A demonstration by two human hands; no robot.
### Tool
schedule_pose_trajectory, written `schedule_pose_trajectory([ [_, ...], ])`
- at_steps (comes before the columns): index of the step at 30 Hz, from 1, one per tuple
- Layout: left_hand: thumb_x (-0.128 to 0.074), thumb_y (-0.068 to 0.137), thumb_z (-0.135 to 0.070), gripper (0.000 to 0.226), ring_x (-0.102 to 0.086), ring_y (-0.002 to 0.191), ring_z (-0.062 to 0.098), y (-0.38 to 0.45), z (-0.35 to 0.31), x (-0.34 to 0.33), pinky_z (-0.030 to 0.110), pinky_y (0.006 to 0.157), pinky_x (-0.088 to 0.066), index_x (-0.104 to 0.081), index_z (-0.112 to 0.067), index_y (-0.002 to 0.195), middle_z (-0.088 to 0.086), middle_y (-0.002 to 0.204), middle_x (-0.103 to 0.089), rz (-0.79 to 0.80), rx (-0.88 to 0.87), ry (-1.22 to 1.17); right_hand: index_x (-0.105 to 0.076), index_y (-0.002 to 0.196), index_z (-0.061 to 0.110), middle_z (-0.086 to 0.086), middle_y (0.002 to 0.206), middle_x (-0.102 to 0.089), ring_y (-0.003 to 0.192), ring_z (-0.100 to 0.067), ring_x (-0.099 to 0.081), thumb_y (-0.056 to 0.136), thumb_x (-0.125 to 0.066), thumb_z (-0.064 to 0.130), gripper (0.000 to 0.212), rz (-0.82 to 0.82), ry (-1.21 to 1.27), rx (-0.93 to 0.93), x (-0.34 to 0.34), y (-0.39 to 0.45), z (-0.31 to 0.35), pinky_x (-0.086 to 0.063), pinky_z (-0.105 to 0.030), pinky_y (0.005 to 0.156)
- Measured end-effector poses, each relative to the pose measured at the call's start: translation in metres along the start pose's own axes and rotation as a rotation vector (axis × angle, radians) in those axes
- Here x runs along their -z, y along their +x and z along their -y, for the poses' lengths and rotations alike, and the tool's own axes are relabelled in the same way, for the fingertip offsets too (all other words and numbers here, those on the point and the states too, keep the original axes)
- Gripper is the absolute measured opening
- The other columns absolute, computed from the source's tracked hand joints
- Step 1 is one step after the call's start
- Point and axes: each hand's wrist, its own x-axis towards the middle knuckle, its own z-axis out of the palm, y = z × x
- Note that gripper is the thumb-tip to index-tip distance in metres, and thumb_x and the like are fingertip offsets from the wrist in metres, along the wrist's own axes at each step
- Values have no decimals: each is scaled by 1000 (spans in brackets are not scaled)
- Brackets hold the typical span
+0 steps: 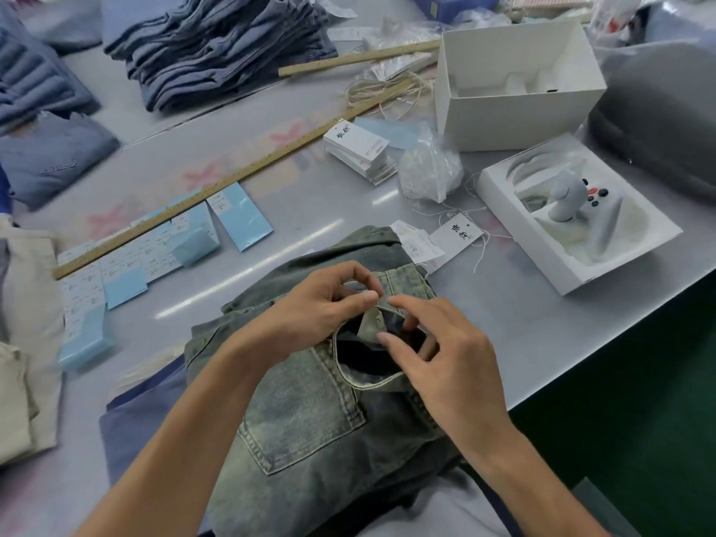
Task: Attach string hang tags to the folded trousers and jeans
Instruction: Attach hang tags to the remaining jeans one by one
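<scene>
Left hand pinches the faded grey-green folded jeans at the waistband; right hand loose, fingertips on it. White string hang tag unattached at 1 o'clock.

Your left hand pinches the waistband of the washed jeans at the table's near edge; your right hand fingers its opening.

Bright even overhead light, streaky glare on table, blurred, warped edges
</scene>
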Motion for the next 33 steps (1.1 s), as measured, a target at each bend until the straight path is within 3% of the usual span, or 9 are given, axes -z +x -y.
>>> schedule_pose_trajectory([
  [2,-62,100,-30,10,-55,74,51,-1,0,0,68,78,-48,-63,-23,108,45,94,-57,-17,15,-17,-63,116,39,22,95,-55,61,5,-49,82,-69,59,40,10,-10,-2,-3,-1,1,-48,-12,64],
  [4,-63,100,-28,8,-49,73,35,-2,0,-1,52,72,-42,-63,-23,106,43,88,-55,-15,12,-25,-61,104,38,20,92,-56,62,7,-46,79,-71,62,36,2,-28,-27,-6,-1,3,-47,-15,61],
  [7,-65,99,-26,8,-57,77,29,-4,-1,-3,45,75,-48,-63,-22,106,30,90,-66,-7,-7,-53,-59,95,35,18,89,-57,63,1,-48,81,-78,50,27,-8,-42,-19,-9,4,5,-47,-19,59],
  [10,-67,97,-22,14,-69,86,28,-7,-1,-2,42,84,-57,-63,-15,108,23,98,-72,-10,-15,-105,-67,95,32,19,88,-61,68,-2,-56,84,-80,32,17,18,50,-5,-8,10,1,-43,-11,62],
  [14,-66,97,-26,14,-62,83,28,-9,-1,-1,43,79,-51,-65,-14,104,30,99,-66,-5,-22,-92,-73,105,30,21,96,-68,81,2,-63,89,-76,19,20,16,178,11,-5,6,-10,-44,-4,69],
  [19,-64,100,-28,10,-64,78,20,-14,-1,-1,30,72,-53,-68,-19,100,18,88,-68,34,-58,-26,-71,106,27,19,101,-69,92,-4,-68,90,-73,13,21,-71,250,94,-4,-9,-13,-51,-11,79],
  [26,-85,83,-25,33,-61,81,11,-20,3,0,25,79,-53,-64,-29,108,-1,94,-66,49,-94,102,-75,104,10,3,106,-71,103,-10,-68,96,-67,18,14,-171,144,259,-10,-28,-14,-57,-26,89],
  [29,-85,82,-25,37,-64,88,17,-21,4,-3,35,87,-55,-62,-34,109,-3,96,-66,28,-119,145,-75,102,8,2,104,-72,102,-12,-69,93,-71,16,12,-195,179,239,-10,-28,-16,-58,-29,87],
  [33,-85,82,-26,38,-62,85,10,-20,3,-3,37,88,-54,-61,-36,110,-6,96,-66,23,-119,144,-75,95,6,2,104,-67,98,-11,-67,92,-72,14,9,-206,173,259,-11,-25,-17,-56,-24,85],
])
